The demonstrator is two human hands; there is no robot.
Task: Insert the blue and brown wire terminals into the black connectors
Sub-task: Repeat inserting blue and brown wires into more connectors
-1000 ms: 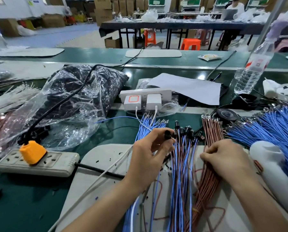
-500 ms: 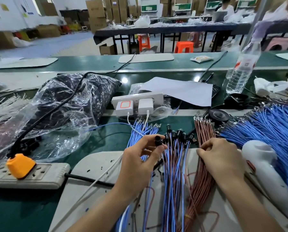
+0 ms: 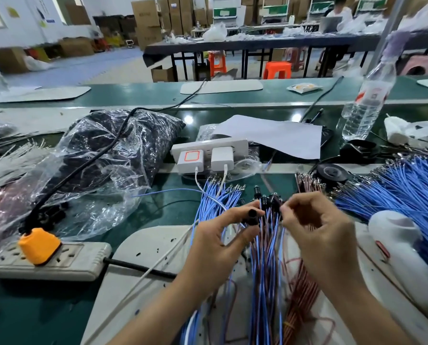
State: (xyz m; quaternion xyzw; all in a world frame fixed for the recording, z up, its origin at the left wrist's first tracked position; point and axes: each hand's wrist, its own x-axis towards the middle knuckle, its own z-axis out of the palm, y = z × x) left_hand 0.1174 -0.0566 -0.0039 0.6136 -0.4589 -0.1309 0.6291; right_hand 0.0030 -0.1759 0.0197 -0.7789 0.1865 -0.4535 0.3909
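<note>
Orange plug [image 3: 39,245], water bottle [image 3: 366,102]

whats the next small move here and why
Probably bring the right hand a little left, so its pinched fingertips meet the black connector that the left hand grips. The two sit close but apart; what the fingertips pinch is too blurred to tell.

A long green worktop [image 3: 133,95] is stretching across a factory hall, with a spot of light [image 3: 188,119] glinting on its glossy near strip. Beyond it, a dark table [image 3: 257,44] is standing on black legs, orange stools [image 3: 277,70] sitting beneath. Cardboard boxes [image 3: 147,23] are piling up at the far end, and a blue-grey floor [image 3: 71,70] is running toward the white wall [image 3: 21,23] at far left.
</note>
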